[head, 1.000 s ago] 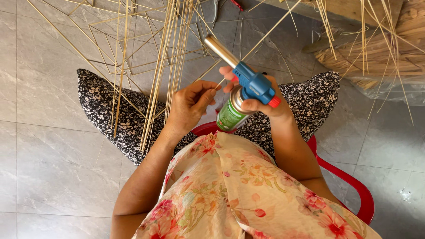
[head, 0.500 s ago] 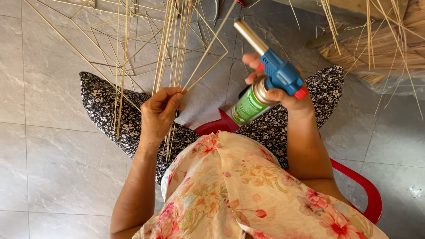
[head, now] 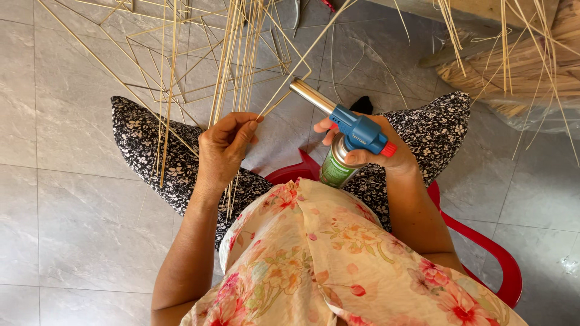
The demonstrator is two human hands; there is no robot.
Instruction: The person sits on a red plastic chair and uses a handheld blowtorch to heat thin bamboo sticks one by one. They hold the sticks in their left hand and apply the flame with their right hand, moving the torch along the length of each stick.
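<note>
Bamboo strips (head: 238,60), thin and pale, are standing in an upright bundle in front of the seated person's knees, and the left hand (head: 225,148) is grasping them, its grip clenched around the lower part of the bundle with the thumb pressing one bent strip near its corner. The head view is showing several strips already bent into angular, wire-like outlines to the left of the bundle and behind it, so some shaping looks done, while many straight strips in the bundle are seemingly waiting for theirs; how many remain is hard to tell.

To the right of the bundle, the right hand (head: 377,154) is wrapping firmly around a gas torch (head: 347,136), its blue head and metal nozzle pointing up-left toward the bent strip, the green canister hanging below. No flame is showing. Both forearms are reaching forward over the lap, elbows tucked. A red chair (head: 495,259) is peeking out beneath the person, right of the bundle.
</note>
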